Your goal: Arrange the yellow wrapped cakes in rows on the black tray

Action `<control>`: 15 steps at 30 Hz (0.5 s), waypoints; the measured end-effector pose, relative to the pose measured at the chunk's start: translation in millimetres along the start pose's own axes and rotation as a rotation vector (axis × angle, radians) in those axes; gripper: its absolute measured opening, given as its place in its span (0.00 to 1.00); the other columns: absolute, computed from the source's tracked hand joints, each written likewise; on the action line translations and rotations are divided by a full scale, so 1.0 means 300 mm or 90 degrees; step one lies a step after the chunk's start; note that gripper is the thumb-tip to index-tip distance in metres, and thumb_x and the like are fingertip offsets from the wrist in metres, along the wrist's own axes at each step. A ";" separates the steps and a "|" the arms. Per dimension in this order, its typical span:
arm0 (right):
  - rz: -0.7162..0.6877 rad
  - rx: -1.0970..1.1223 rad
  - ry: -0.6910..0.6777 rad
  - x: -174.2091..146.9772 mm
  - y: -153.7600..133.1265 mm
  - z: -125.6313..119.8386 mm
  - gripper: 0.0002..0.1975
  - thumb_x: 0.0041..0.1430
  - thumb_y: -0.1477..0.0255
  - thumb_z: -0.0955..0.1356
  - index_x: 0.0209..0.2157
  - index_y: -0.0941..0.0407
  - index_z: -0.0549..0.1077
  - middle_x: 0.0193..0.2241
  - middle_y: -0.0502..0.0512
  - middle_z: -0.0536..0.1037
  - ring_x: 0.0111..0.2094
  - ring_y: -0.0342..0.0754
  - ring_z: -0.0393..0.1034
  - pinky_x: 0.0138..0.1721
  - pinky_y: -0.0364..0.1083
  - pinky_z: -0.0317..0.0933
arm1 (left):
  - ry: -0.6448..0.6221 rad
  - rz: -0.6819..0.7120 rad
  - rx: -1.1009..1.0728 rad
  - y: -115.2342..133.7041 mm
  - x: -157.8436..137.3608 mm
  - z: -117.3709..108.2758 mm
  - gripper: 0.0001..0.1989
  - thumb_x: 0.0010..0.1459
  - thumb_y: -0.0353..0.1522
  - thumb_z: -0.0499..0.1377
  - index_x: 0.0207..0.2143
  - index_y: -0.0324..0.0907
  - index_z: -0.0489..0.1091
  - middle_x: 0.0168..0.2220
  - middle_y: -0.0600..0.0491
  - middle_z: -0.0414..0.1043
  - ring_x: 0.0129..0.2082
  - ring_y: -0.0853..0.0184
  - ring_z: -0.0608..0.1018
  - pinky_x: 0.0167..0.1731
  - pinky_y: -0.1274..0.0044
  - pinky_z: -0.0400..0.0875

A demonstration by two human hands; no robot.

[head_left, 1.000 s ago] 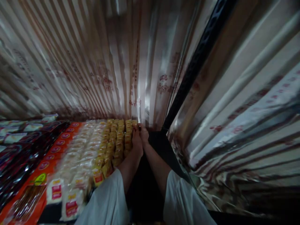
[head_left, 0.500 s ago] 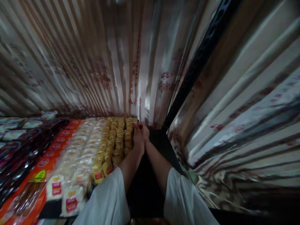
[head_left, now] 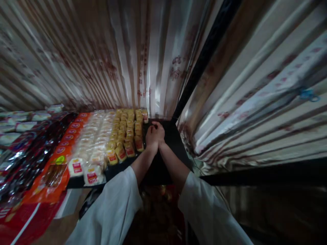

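Here are the yellow packets (head_left: pixel 129 132), lined up in rows on the black shelf (head_left: pixel 176 139), with a single packet (head_left: pixel 145 116) at the back right, close to the curtain (head_left: pixel 155 68)! Just right of those rows, the left hand (head_left: pixel 151 136) and right hand (head_left: pixel 159 131) touch each other, fingers bent inward; whether they pinch anything, I cannot tell. Left of the yellow, white packets (head_left: pixel 95 136), then an orange strip (head_left: pixel 73 132), then dark shiny packs (head_left: pixel 48 139); over right, a black post (head_left: pixel 199 71) leans across
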State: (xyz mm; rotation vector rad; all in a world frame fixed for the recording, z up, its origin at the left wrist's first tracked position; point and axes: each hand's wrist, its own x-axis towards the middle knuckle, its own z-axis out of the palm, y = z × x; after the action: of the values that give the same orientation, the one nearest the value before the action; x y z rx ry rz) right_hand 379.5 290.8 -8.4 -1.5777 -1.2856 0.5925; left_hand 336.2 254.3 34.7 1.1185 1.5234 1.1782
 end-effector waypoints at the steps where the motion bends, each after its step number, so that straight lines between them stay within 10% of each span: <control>1: 0.013 0.014 -0.007 -0.034 -0.009 -0.019 0.15 0.51 0.77 0.62 0.41 0.59 0.73 0.41 0.56 0.76 0.42 0.46 0.69 0.48 0.45 0.62 | -0.005 -0.016 0.007 -0.005 -0.043 -0.024 0.15 0.62 0.30 0.47 0.47 0.42 0.68 0.47 0.47 0.73 0.48 0.65 0.74 0.48 0.73 0.66; 15: -0.003 0.119 -0.070 -0.627 -0.068 -0.256 0.17 0.48 0.78 0.60 0.37 0.55 0.76 0.35 0.53 0.75 0.36 0.46 0.69 0.38 0.43 0.64 | -0.091 0.185 0.121 -0.127 -0.594 -0.262 0.13 0.58 0.32 0.50 0.43 0.42 0.69 0.42 0.48 0.73 0.43 0.65 0.74 0.47 0.73 0.67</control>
State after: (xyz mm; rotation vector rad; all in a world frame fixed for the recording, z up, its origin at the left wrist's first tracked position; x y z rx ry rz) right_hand 374.0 87.0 3.0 -1.4037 -1.2753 0.7830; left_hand 291.4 60.9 30.1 1.5590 1.4181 1.1311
